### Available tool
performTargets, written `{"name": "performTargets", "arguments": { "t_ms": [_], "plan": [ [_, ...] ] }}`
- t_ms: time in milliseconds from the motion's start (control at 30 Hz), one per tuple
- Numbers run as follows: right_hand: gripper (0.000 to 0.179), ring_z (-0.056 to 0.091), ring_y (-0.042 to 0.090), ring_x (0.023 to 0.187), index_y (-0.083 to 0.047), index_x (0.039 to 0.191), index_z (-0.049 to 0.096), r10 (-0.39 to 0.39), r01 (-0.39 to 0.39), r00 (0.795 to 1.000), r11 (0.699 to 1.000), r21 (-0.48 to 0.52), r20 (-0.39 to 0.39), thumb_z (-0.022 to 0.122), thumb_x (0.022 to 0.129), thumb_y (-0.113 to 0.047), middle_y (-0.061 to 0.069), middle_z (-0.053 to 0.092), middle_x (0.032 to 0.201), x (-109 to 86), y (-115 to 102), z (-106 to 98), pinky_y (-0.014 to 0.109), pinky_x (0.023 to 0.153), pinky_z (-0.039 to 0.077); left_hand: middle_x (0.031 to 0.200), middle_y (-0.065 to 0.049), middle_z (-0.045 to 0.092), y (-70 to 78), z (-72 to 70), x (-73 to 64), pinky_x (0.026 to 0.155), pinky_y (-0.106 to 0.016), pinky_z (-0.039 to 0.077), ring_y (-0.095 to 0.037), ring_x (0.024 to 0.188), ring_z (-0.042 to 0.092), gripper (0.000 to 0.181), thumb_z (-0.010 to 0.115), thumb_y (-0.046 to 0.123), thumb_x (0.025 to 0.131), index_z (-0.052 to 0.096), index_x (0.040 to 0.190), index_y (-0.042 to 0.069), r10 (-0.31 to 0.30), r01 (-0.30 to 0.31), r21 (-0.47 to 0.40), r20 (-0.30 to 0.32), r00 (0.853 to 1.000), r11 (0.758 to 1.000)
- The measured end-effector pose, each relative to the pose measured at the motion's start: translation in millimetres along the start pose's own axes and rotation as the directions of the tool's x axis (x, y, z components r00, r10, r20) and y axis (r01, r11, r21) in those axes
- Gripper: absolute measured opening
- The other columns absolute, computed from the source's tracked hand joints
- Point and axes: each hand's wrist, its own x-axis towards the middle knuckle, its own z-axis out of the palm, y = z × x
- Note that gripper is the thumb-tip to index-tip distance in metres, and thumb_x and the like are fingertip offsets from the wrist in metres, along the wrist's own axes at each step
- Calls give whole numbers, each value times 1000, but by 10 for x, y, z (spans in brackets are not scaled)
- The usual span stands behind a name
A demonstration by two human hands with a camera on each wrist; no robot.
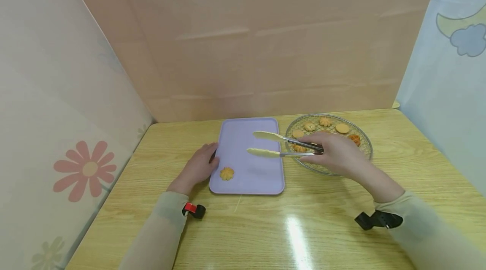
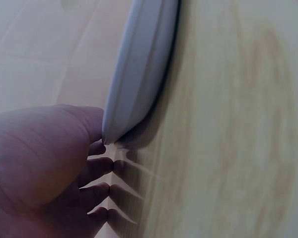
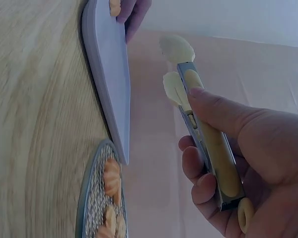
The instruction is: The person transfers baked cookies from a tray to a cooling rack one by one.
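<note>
My left hand [image 1: 201, 162] is at the left side of a lilac rectangular tray [image 1: 235, 143]. In the left wrist view the thumb touches the tray rim [image 2: 120, 84] and the other fingertips meet the tabletop. One flower-shaped cookie [image 1: 227, 173] lies near the tray's front left corner. My right hand [image 1: 336, 154] grips metal-handled tongs [image 1: 264, 152] with cream tips. The tips are spread apart over the tray, with nothing between them. Below the right hand is a round wire rack [image 1: 319, 168] bearing several cookies [image 1: 342, 128], some partly hidden by the hand.
The wooden table [image 1: 250, 228] meets a tan backdrop [image 1: 247, 71] right behind the tray and rack. Pale walls with a printed flower [image 1: 89, 169] and moon [image 1: 467, 21] stand on either side. Dark bands with small black cameras [image 1: 365, 221] are on both wrists.
</note>
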Motion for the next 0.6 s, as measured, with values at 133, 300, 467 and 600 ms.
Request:
{"name": "performTargets", "arguments": {
  "t_ms": [133, 300, 467, 600],
  "plan": [
    [58, 75, 27, 109, -20, 145, 75, -26, 26, 999, 999, 18, 18, 89, 95, -42, 8, 75, 139, 64, -71, 104, 54, 85, 62, 170, -25, 45, 0, -2, -14, 132, -62, 27, -48, 162, 31, 59, 57, 21, 113, 44, 166, -3, 7, -7, 2, -6, 1000, 1000],
    [57, 74, 18, 98, -20, 143, 76, -49, 48, 998, 999, 26, 36, 90, 94, -43, 7, 76, 137, 128, -138, 232, 49, 78, 61, 173, -22, 42, 60, -39, -29, 134, -59, 24, -45, 164, 27, 60, 57, 20, 114, 41, 168, -1, -25, 25, 2, 25, 999, 1000],
    [54, 70, 10, 90, -17, 140, 77, -75, 73, 996, 996, 44, 42, 91, 93, -40, 2, 77, 130, 190, -201, 315, 46, 77, 61, 170, -24, 44, 8, -3, -12, 131, -64, 28, -48, 162, 31, 60, 57, 21, 114, 43, 167, -2, 3, -3, 14, -4, 1000, 1000],
    [55, 69, 11, 89, -18, 140, 78, -83, 82, 995, 996, 24, 51, 92, 92, -41, 2, 77, 130, 235, -235, 363, 44, 74, 60, 172, -23, 43, 39, -29, -15, 132, -62, 27, -47, 163, 29, 60, 57, 22, 114, 42, 168, -1, -19, 19, 11, 12, 1000, 1000]
  ]
}}
